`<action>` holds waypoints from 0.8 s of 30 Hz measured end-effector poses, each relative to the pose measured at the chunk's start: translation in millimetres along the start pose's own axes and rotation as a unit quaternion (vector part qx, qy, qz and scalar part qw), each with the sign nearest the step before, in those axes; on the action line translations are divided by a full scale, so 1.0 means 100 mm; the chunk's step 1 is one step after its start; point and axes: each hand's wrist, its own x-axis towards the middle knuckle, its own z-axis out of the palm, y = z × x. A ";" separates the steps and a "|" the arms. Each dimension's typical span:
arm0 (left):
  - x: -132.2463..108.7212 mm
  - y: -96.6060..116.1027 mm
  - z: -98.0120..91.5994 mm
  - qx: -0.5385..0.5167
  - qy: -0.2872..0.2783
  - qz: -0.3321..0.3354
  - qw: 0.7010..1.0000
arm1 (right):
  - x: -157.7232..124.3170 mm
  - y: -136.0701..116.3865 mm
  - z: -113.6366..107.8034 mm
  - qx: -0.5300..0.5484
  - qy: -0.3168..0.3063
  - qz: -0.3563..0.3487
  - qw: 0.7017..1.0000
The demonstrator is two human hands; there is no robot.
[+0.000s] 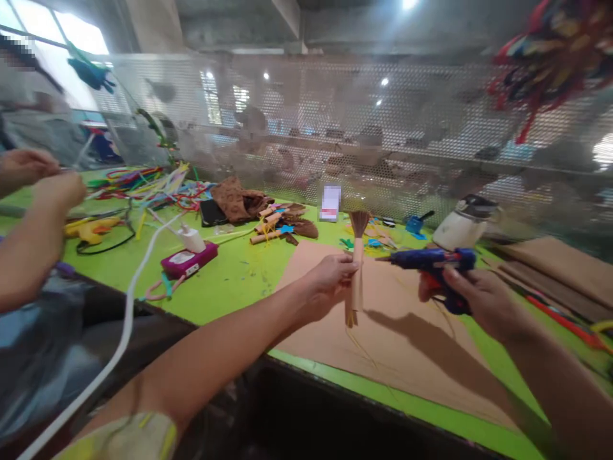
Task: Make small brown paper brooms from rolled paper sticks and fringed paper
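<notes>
My left hand (332, 287) pinches a small handmade brush (357, 275), a pale paper tube with brown bristles fanning from its top, held upright. Yellow strands hang from the tube's lower end over a brown paper sheet (306, 326). In my right hand (488, 300) is a dark blue glue gun (431, 259), its fingers wrapped round the grip. The nozzle points left at the brush, a short gap away from the tube. Both hands are above the paper, and their shadow falls across it.
A magenta power strip (189, 259) with a white plug and cable lies left. Paper tubes (268, 233), a brown cloth (239, 201) and colourful strips (143, 185) sit behind. A white kettle (464, 223) stands right. A co-worker's hands (52, 185) are at far left.
</notes>
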 end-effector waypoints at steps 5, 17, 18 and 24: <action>0.01 0.05 -0.03 0.018 -0.034 -0.002 0.999 | 0.00 -0.08 0.10 -0.003 -0.046 0.004 0.999; -0.05 0.03 -0.03 0.033 -0.070 -0.037 0.996 | 0.05 -0.03 0.13 -0.006 0.008 -0.024 1.000; -0.05 0.02 -0.03 0.036 -0.076 -0.037 0.996 | 0.06 -0.02 0.12 -0.011 0.011 -0.026 1.000; -0.04 0.00 -0.07 0.062 -0.097 -0.029 0.993 | 0.06 -0.01 0.12 -0.095 0.032 -0.046 0.994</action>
